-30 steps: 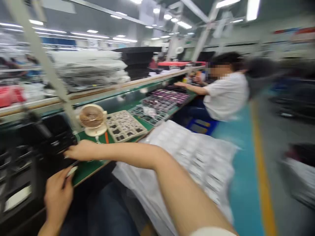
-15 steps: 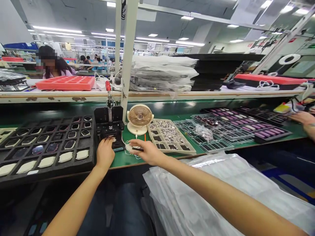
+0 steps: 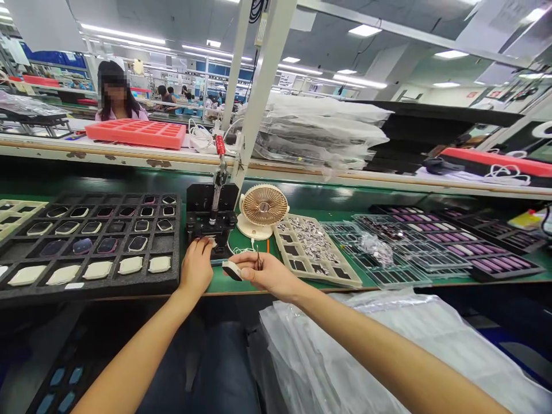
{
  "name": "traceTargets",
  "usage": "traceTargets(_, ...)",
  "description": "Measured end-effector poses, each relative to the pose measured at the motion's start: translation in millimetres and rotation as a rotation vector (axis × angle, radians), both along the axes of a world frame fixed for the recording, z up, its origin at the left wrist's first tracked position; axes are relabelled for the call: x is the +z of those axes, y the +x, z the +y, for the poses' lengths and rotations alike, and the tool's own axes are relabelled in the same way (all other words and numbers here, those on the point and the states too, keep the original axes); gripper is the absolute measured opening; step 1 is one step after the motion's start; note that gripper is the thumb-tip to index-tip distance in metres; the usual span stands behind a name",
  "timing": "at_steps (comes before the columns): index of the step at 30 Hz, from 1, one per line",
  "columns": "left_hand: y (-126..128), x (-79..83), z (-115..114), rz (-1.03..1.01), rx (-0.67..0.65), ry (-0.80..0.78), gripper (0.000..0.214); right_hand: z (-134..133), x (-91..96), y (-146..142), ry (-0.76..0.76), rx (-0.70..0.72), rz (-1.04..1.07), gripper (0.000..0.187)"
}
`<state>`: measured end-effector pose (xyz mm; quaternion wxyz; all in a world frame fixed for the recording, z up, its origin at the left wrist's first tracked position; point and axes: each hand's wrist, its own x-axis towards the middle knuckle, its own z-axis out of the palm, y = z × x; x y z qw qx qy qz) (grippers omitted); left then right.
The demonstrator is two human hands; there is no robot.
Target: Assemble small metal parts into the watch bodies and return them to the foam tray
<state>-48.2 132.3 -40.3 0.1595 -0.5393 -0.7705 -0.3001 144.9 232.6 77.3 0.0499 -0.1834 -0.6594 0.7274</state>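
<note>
My right hand (image 3: 269,275) pinches a cream watch case (image 3: 233,270) with a dark face, tilted just in front of the press. A thin dark tool, perhaps tweezers (image 3: 259,261), also sticks up between its fingers. My left hand (image 3: 197,265) reaches to the base of a black hand press (image 3: 212,215) with a red-tipped lever. Its fingers are curled near a small pale piece there, mostly hidden by the fingertips. On the left, a black foam tray (image 3: 166,276) holds several similar cream cases and dark-faced ones in its pockets.
A cream desk fan (image 3: 264,206) stands right of the press. Beyond it are a beige compartment tray (image 3: 351,278) of small parts, clear plastic trays (image 3: 394,278) and dark trays of purple pieces (image 3: 495,265). Plastic sheeting (image 3: 366,345) hangs at the front edge. A person (image 3: 123,109) sits behind the shelf.
My right hand has drawn back slightly from beside the press, and the watch case in it now shows clearly. My left hand stays at the press base. The view has shifted left.
</note>
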Motion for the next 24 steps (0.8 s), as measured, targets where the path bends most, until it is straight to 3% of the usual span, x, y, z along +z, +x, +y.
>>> traceTargets(6, 0.0, -0.6, -0.4, 0.0, 0.014, -0.045, 0.054, 9.1, -9.2, -4.3, 0.162, -0.11, -0.055, 0.063)
traceTargets(12, 0.6, -1.5, -6.1, 0.003, -0.008, -0.084, 0.066, 22.2, -25.4, 1.6, 0.55, -0.183, -0.127, 0.051)
traceTargets(24, -0.1, 6.6, 2.2, 0.006, 0.026, -0.087, 0.054, 5.2, -19.5, 16.5, 0.577, -0.185, -0.083, 0.046)
